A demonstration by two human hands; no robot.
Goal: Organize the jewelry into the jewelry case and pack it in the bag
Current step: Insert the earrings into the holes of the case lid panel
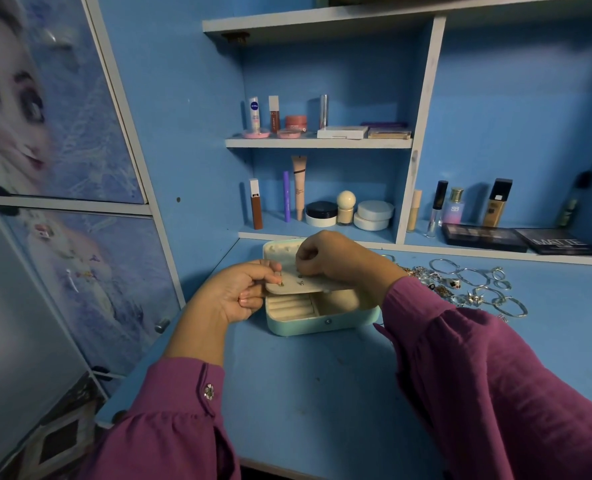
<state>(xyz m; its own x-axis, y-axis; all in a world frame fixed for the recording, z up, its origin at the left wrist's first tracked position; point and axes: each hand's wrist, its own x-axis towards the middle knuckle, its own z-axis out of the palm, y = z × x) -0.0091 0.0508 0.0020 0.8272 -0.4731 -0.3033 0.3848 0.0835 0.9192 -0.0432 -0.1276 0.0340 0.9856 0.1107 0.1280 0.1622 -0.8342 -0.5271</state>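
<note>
Head view shows the left hand (239, 292) curled, pinching a small earring (281, 283) against the cream panel (308, 284) of the open jewelry case (322, 323) on the blue desk (322, 393); the right hand (336, 261) pinches at the panel's far edge, loose jewelry (467, 285) lying just right

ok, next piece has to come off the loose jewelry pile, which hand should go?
Right. The jewelry pile lies on the desk just beyond the right hand, on its side of the jewelry case. The left hand holds the earring panel at the far side.
</note>
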